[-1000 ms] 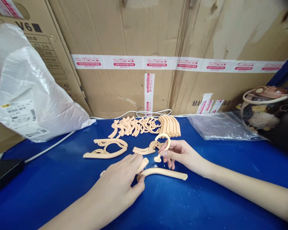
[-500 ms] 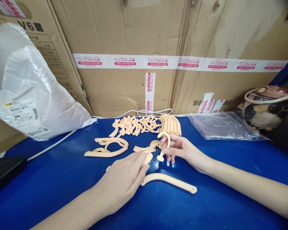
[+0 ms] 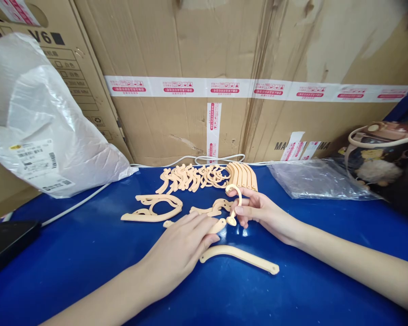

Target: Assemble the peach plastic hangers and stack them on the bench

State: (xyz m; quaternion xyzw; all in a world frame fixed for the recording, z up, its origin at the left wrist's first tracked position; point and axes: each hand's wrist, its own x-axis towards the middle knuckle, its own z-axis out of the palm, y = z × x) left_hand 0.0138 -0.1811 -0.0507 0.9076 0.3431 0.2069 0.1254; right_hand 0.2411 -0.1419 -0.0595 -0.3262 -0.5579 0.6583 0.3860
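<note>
Hands (image 3: 183,237), two; held hook (image 3: 239,197), one

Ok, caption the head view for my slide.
Left hand holds a pale bar, right hand a pale hook, at a blue table.

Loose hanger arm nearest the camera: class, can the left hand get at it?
Probably yes: the loose hanger arm lies largely uncovered close by, though the left hand has its grip on a second hanger arm.

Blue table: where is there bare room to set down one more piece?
Bare patches: the blue table between the black object and left hand, and the near stretch in front of the loose curved strip. Crowded: around the right hand, and at the back, with heaped parts and stacked strips.
</note>
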